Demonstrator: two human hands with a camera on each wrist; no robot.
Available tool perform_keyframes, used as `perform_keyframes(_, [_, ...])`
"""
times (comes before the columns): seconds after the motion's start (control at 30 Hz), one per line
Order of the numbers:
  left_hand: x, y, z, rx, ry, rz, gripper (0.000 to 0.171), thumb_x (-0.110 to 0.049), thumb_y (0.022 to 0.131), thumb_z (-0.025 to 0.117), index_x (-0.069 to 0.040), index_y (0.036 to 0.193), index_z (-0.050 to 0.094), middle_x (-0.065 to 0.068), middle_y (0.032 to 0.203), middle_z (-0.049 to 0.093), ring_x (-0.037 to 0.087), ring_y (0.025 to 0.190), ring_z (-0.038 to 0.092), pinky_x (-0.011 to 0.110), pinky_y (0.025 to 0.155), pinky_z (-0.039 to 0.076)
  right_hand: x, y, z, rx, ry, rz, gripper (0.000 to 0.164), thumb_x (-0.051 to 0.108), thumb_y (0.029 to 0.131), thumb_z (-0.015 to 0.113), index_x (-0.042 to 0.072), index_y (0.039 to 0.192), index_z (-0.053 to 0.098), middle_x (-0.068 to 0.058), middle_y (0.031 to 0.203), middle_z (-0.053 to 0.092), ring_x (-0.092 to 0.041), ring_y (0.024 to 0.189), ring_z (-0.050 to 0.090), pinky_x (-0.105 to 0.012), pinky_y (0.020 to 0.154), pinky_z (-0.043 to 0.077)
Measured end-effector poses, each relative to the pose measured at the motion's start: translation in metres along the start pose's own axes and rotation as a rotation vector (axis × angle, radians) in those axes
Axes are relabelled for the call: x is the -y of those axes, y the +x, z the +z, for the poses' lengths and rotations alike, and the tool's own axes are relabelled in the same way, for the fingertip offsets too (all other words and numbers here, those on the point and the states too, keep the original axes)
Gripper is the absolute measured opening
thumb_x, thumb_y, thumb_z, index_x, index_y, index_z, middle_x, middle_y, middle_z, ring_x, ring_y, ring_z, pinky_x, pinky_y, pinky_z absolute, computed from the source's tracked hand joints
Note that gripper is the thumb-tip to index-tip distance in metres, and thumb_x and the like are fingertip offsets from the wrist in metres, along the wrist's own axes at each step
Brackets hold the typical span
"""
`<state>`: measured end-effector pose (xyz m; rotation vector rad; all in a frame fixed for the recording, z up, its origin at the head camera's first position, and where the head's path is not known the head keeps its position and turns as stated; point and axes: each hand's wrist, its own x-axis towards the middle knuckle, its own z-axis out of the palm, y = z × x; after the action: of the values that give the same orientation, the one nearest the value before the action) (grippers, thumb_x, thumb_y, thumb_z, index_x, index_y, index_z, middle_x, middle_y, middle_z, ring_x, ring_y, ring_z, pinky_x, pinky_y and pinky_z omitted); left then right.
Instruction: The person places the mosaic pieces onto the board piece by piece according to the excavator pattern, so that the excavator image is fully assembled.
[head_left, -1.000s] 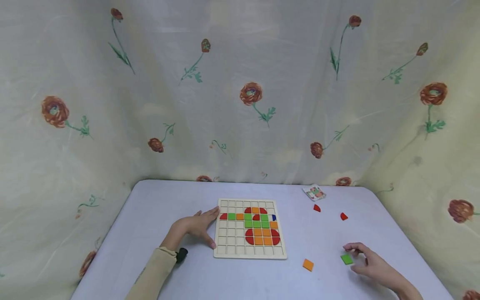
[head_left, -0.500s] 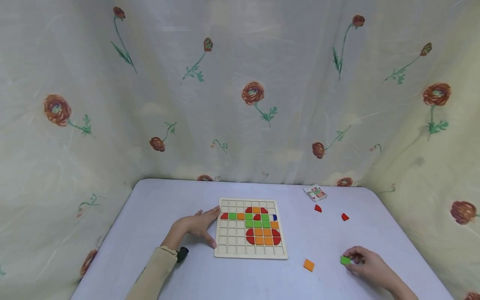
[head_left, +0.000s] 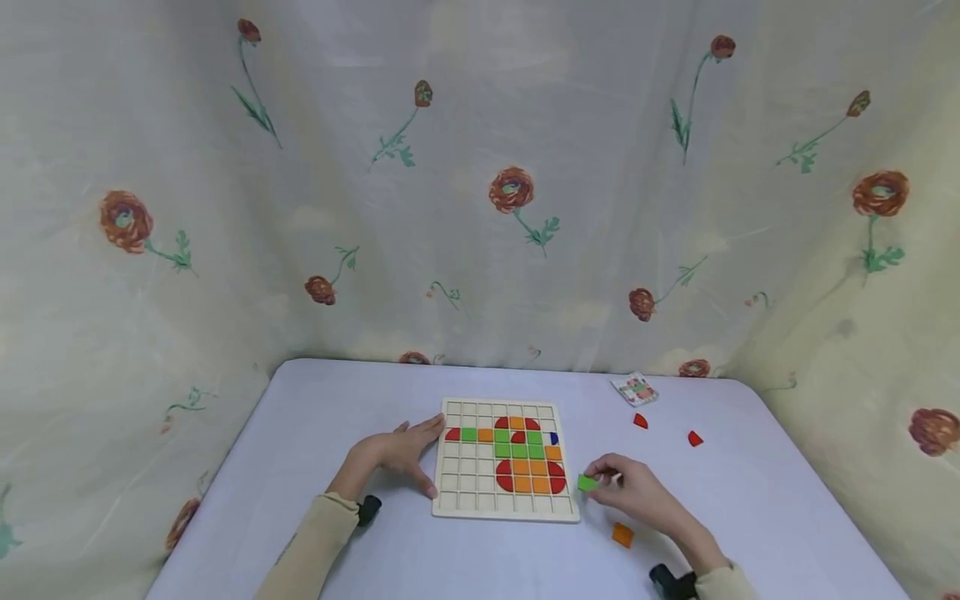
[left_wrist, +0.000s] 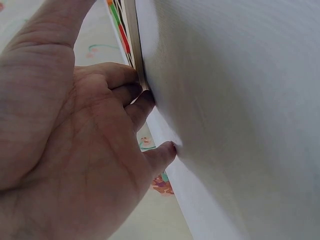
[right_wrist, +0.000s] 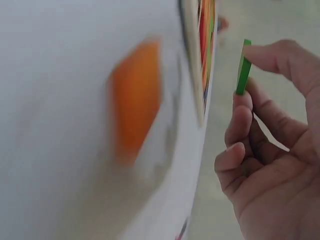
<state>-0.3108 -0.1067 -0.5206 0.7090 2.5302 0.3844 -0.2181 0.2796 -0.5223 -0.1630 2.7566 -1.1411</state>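
Note:
A cream grid board [head_left: 467, 500] lies on the table, with red, green, orange and blue pieces set in some of its cells. My left hand [head_left: 401, 454] rests at the board's left edge, thumb and fingers spread; in the left wrist view the left hand [left_wrist: 95, 135] has fingertips touching the board's side and the tabletop. Just off the board's right edge, my right hand [head_left: 633, 492] pinches a green square tile [head_left: 587, 482]. In the right wrist view the green tile [right_wrist: 243, 69] sits between thumb and fingertips, held above the table.
An orange square tile [head_left: 622, 535] lies below the right hand. Two red quarter-round pieces, one [head_left: 640, 421] nearer the board and the other [head_left: 695, 437] farther right, lie on the table. Behind them is a patterned card [head_left: 635, 388]. A floral curtain [head_left: 450, 208] hangs around the table.
My right hand has closed its fingers on the green tile, lifted it and carried it left to beside the board. The left hand stays at the board's edge.

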Motion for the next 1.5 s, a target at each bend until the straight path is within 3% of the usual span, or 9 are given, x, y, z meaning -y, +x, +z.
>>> perform_keyframes(0.2, [0.002, 0.002, 0.001, 0.002, 0.013, -0.015, 0.124, -0.061, 0.064, 0.080, -0.011, 0.156, 0.013, 0.001, 0.164, 0.005, 0.019, 0.151, 0.007, 0.050, 0.122, 0.009, 0.057, 0.036, 0.047, 0.070, -0.008, -0.161, 0.022, 0.024, 0.082, 0.077, 0.016, 0.101, 0.070, 0.002, 0.093, 0.064, -0.014, 0.083, 0.053, -0.022, 0.069, 0.046])
perform_keyframes(0.33, [0.003, 0.004, 0.001, 0.007, 0.010, -0.029, 0.124, -0.061, 0.064, 0.080, -0.012, 0.156, 0.013, 0.000, 0.164, 0.005, 0.018, 0.151, 0.007, 0.049, 0.122, 0.008, 0.084, 0.058, 0.078, 0.066, -0.073, -0.249, 0.020, 0.025, 0.084, 0.075, 0.017, 0.102, 0.071, 0.006, 0.097, 0.065, -0.011, 0.084, 0.055, -0.021, 0.072, 0.049])
perform_keyframes(0.57, [0.004, 0.004, 0.002, 0.000, 0.013, -0.001, 0.124, -0.061, 0.064, 0.080, -0.011, 0.156, 0.013, 0.002, 0.164, 0.006, 0.019, 0.151, 0.008, 0.052, 0.122, 0.010, 0.110, 0.088, 0.114, 0.053, -0.094, -0.283, 0.021, 0.023, 0.086, 0.073, 0.013, 0.105, 0.072, 0.001, 0.101, 0.063, -0.011, 0.085, 0.054, -0.023, 0.073, 0.050])
perform_keyframes(0.73, [0.004, 0.003, 0.002, -0.001, 0.017, 0.014, 0.123, -0.060, 0.065, 0.079, -0.010, 0.156, 0.014, 0.003, 0.164, 0.006, 0.020, 0.151, 0.009, 0.053, 0.121, 0.011, 0.115, 0.100, 0.124, 0.058, -0.099, -0.265, 0.022, 0.019, 0.086, 0.073, 0.010, 0.107, 0.073, -0.001, 0.102, 0.062, -0.012, 0.084, 0.053, -0.023, 0.072, 0.050])
perform_keyframes(0.97, [0.004, 0.001, 0.001, -0.005, 0.024, 0.019, 0.122, -0.059, 0.065, 0.080, -0.010, 0.156, 0.014, 0.004, 0.164, 0.007, 0.020, 0.151, 0.009, 0.054, 0.121, 0.011, 0.123, 0.108, 0.127, 0.046, -0.147, -0.294, 0.020, 0.015, 0.084, 0.074, 0.009, 0.103, 0.074, -0.002, 0.101, 0.067, -0.014, 0.092, 0.057, -0.032, 0.086, 0.053])
perform_keyframes(1.5, [0.002, -0.001, -0.001, 0.002, 0.005, 0.022, 0.122, -0.058, 0.066, 0.080, -0.009, 0.156, 0.013, 0.004, 0.164, 0.006, 0.021, 0.151, 0.009, 0.054, 0.121, 0.010, 0.128, 0.114, 0.123, 0.113, -0.114, -0.302, 0.022, 0.010, 0.082, 0.074, 0.006, 0.104, 0.073, -0.003, 0.097, 0.069, -0.011, 0.084, 0.059, -0.027, 0.078, 0.053])
